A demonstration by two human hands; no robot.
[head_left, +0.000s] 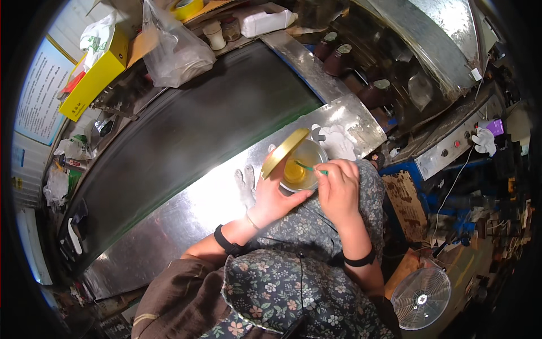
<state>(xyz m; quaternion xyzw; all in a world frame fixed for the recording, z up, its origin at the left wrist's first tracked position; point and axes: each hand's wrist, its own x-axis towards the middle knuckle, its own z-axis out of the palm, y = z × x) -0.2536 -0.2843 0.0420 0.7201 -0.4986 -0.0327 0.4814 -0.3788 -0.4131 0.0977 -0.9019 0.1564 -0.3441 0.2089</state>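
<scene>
My left hand (272,196) is closed around the near left side of a clear round tub (311,151), its thumb along the rim. A gold-coloured lid (284,153) stands tilted on edge by the fingers of that hand; whether they grip it too is hidden. Yellow contents (294,171) show inside the tub. Pinched in my right hand (340,185) is a thin green stick (305,166), whose far end reaches into the tub. I cannot make out its tip. White gloves (334,141) lie just beyond the tub, and another pale glove (245,183) lies beside my left hand.
A shiny metal ledge (164,223) runs along a wide dark belt (197,113). Beyond it stand a plastic bag (175,48), a yellow box (96,79) and a white jug (265,22). At the right are dark bottles (337,59), a control panel (451,144) and a fan (420,313).
</scene>
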